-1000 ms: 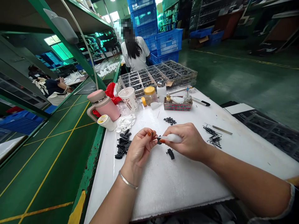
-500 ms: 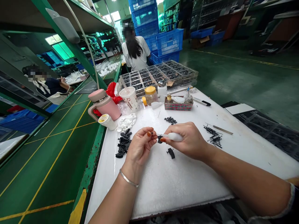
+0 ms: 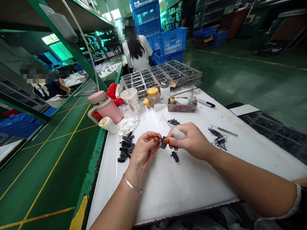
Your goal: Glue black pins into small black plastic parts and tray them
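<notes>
My left hand (image 3: pixel 146 148) is closed in a pinch at the edge of a small black plastic part (image 3: pixel 163 143). My right hand (image 3: pixel 192 140) wraps round a white squeeze bottle (image 3: pixel 178 134) whose thin nozzle points up and to the left, away from the part. The right fingertips touch or nearly touch the part's right side; the fingers hide some of it. Below the hands lies another black piece (image 3: pixel 175 156) on the white tabletop (image 3: pixel 182 188). A pile of black parts (image 3: pixel 126 147) is left of my left hand, and small black rings (image 3: pixel 173 122) lie beyond.
Black pins (image 3: pixel 218 138) and a thin-tipped tool (image 3: pixel 227 131) lie at right. Behind stand a pink thermos (image 3: pixel 107 110), a paper cup (image 3: pixel 131 100), a yellow-lidded jar (image 3: pixel 153 97), a small box (image 3: pixel 182 107) and a compartment tray (image 3: pixel 144 78). Two people sit farther off.
The squeeze bottle's nozzle has swung from the black part to point up and left. My right fingertips have come to the part, which shows more now. The view has shifted slightly.
</notes>
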A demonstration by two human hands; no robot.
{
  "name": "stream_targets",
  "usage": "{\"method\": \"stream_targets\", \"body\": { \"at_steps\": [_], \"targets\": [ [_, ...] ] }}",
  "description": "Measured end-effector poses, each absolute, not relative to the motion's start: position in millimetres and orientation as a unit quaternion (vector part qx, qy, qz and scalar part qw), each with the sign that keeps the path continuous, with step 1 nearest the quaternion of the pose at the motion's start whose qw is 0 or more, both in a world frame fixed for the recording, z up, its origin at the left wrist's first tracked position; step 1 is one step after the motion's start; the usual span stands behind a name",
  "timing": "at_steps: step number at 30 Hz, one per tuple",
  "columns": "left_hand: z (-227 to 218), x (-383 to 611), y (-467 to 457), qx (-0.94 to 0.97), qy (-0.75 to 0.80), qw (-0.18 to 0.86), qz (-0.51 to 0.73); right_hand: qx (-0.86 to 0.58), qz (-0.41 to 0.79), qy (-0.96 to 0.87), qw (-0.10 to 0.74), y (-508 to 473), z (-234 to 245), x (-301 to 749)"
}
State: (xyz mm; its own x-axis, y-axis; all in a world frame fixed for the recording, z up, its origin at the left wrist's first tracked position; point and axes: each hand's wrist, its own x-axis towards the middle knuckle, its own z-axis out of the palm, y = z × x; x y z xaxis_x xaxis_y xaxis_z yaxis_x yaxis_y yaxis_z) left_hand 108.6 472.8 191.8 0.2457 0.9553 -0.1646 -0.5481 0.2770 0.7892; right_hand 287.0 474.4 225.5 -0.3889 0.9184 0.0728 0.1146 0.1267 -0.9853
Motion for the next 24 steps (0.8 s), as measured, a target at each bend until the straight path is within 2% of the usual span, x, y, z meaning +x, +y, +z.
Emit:
{"method": "stream_targets", "body": {
  "at_steps": [6, 24],
  "targets": [
    [194.5, 108.6, 473.3, 0.306, 0.326, 0.727, 0.521, -0.372, 0.625, -0.570, 0.382, 477.8, 224.5, 285.5],
    [193.4, 109.3, 472.9, 0.325, 0.308, 0.717, 0.534, -0.363, 0.655, -0.556, 0.361, 478.4, 222.2, 284.9]
  ]
}}
